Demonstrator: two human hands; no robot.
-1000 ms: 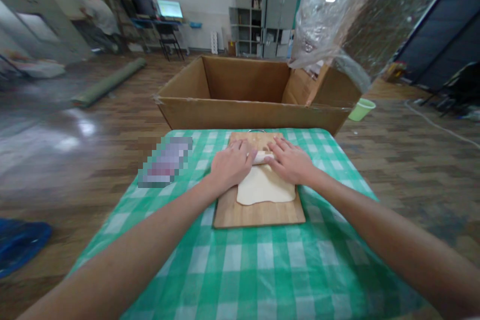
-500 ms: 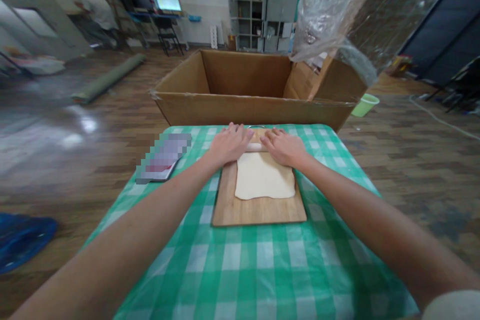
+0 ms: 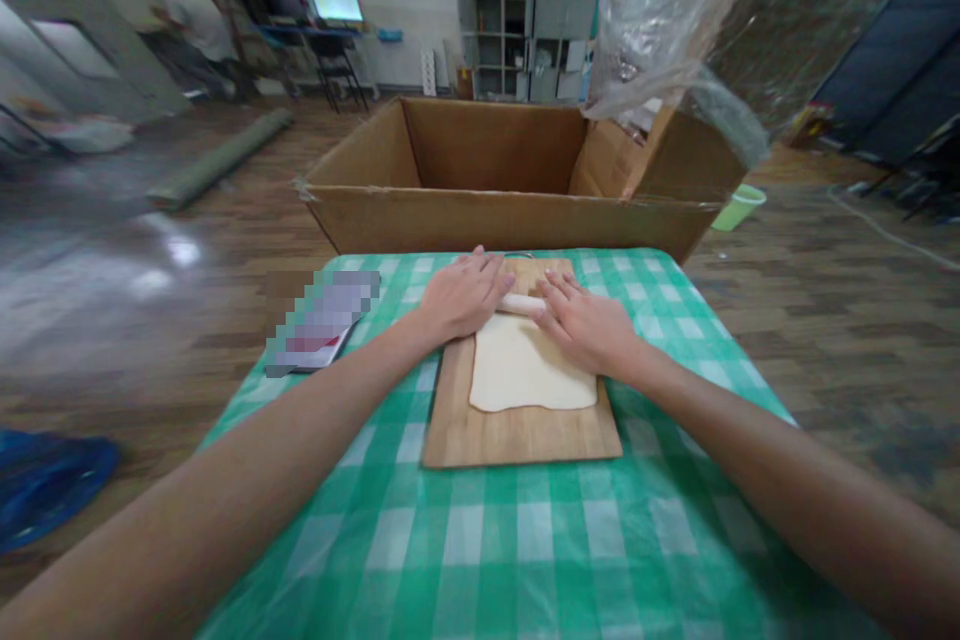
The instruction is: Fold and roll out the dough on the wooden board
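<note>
On a wooden cutting board (image 3: 517, 440) lies a flat, pale sheet of dough (image 3: 529, 375), roughly rectangular with wavy edges. A pale rolling pin (image 3: 523, 304) lies across the dough's far edge; only its middle shows between my hands. My left hand (image 3: 466, 295) rests over the pin's left end, palm down with fingers stretched forward. Over the right end lies my right hand (image 3: 585, 320), its fingers also extended and its heel above the dough. Both hands are open, pressing flat rather than wrapping round the pin, whose ends they hide.
A green-and-white checked cloth (image 3: 465, 550) covers the table. At its left edge lies a blurred-out flat item (image 3: 326, 320). Beyond the far edge stands a large cardboard box (image 3: 495, 220), with a green bin (image 3: 739, 208) beside it. A person (image 3: 195, 15) is at the far left.
Both hands and the rolling pin have come slightly nearer to me over the dough. The right hand has turned and shifted a little to the right, showing more of the pin.
</note>
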